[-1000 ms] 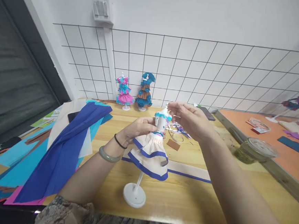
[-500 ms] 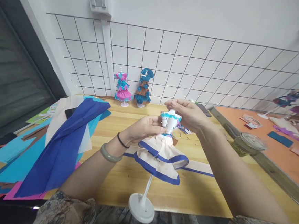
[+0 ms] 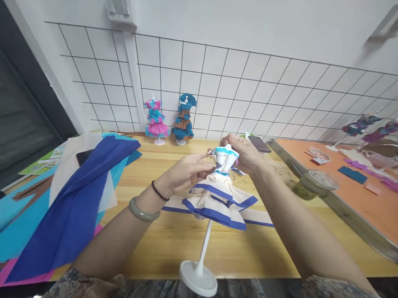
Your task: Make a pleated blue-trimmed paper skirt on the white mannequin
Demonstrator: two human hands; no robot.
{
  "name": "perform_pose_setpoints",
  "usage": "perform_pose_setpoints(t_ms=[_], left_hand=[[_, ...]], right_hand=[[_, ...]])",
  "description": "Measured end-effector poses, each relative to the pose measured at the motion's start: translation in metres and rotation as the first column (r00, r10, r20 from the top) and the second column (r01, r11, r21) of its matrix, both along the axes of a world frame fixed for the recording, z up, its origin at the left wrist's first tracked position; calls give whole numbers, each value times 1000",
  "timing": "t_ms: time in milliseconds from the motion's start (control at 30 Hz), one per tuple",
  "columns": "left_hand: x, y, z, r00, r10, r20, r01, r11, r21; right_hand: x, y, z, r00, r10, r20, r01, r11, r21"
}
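Note:
A small white dress form [image 3: 226, 160] wears a tiered cream paper skirt [image 3: 220, 201] with blue edges and a turquoise trim at the bust. Its stem tilts a little, and the round white base [image 3: 198, 277] hangs over the table's front edge. My left hand [image 3: 192, 169] grips the form at its waist from the left, thumb and fingers closed. Behind the neck and shoulder, my right hand [image 3: 243, 152] is closed on the form from the right; its fingertips are partly hidden. A cream strip with a blue edge [image 3: 257, 217] lies on the table behind the skirt.
Blue, turquoise and cream crepe paper sheets [image 3: 74, 203] are heaped at the left. Two dressed forms, one pink [image 3: 158, 123] and one teal and brown [image 3: 183, 120], stand by the wall. A phone [image 3: 259, 143], a clear jar [image 3: 315, 183] and an orange tabletop [image 3: 379, 218] are to the right.
The dress form has turned slightly and stands more upright, its base shifting right. My left hand has slid a little left on the waist. The whole view has also shifted.

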State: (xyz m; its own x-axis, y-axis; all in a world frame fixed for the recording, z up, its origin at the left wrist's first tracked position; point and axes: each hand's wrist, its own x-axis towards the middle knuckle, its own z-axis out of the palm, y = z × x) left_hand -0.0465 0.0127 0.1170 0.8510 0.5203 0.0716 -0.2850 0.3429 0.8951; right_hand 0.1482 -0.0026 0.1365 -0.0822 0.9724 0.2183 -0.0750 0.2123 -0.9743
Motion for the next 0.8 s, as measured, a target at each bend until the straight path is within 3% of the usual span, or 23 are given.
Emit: perform_pose_setpoints(t_ms=[167,400,467,533,667,800], left_hand=[[-1,2,0,998,15,-68,-20,997,-73],[0,11,-5,999,1,-48,-8,989,-151],[0,15,-6,996,84,-33,-87,992,-93],[-2,22,-7,968,249,-45,-250,968,-9],[-15,39,-6,808,588,-38,-558,784,272],[-31,48,3,687,725,47,-648,581,493]], right_hand=[[1,2,0,1000,1,-24,-1,999,34],[4,-3,16,995,-80,65,73,992,101],[7,-3,23,987,-130,91,114,980,160],[11,-2,33,971,-208,120,180,960,213],[19,-1,57,864,-432,257,333,876,350],[18,-3,71,675,-584,451,417,806,420]])
